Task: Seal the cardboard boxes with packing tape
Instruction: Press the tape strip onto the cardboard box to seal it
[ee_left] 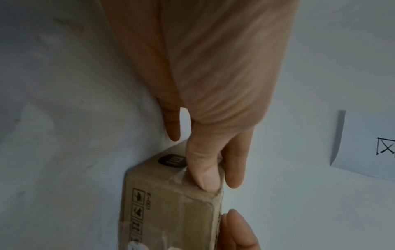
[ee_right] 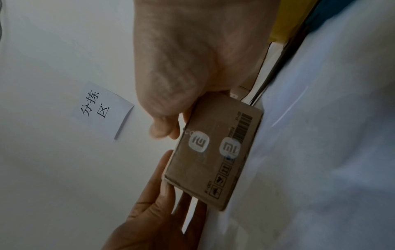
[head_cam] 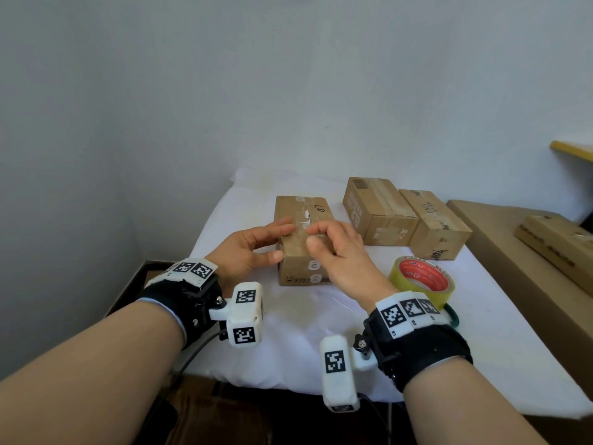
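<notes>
Right now the fingers (head_cam: 279, 227) of the left hand (head_cam: 247, 248) lie nearly straight along the top left edge of the small cardboard box (head_cam: 301, 242), with the thumb against its near left corner, so the hand steadies the box without clasping it. Opposite, the right hand (head_cam: 340, 252) is curled over the top of the same box, thumb and forefinger drawn together at the taped seam; whether they pinch a loose end of tape I cannot tell. In the right wrist view the box (ee_right: 215, 152) shows two white logo stickers and a barcode on its end face. It stands on the white-covered table (head_cam: 288, 332), near the middle. Just to its right lies a roll of packing tape (head_cam: 422, 277) with a red core label, flat on the cloth. Behind that, two more cardboard boxes (head_cam: 378, 213) stand side by side, touching. A larger brown carton (head_cam: 513, 252) runs along the table's right edge.
</notes>
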Demonstrator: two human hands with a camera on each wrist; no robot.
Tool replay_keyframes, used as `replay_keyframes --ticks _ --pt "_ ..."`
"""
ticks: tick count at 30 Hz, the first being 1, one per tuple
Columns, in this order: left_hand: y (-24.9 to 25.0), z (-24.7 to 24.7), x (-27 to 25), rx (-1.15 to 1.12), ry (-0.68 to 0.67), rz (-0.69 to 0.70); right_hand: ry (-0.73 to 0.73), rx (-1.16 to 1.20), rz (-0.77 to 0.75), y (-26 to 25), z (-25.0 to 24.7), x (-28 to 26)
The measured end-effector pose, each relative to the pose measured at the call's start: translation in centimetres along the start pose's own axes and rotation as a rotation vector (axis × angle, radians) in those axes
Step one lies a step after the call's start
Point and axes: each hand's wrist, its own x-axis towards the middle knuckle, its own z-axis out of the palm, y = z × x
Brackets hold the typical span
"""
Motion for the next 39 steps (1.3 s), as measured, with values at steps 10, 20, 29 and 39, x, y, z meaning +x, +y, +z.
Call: replay_keyframes --ticks 10,20,29,39 --pt "0.6 -0.1 -0.2 0.078 -0.007 -0.012 0.077 -0.144 -0.024 0.0 1.2 0.0" --pt "1.3 1.1 -0.6 0.094 0.065 -0.015 -0.054 -0.115 -0.028 -0.3 0.0 -0.2" --pt "1.0 1.7 -0.7 0.139 0.133 0.020 0.046 -0.065 0.002 -0.4 0.5 0.1" --pt "1.3 1.6 -0.8 0.075 0.098 -0.025 0.144 -0.044 0.037 -0.3 1.3 0.7"
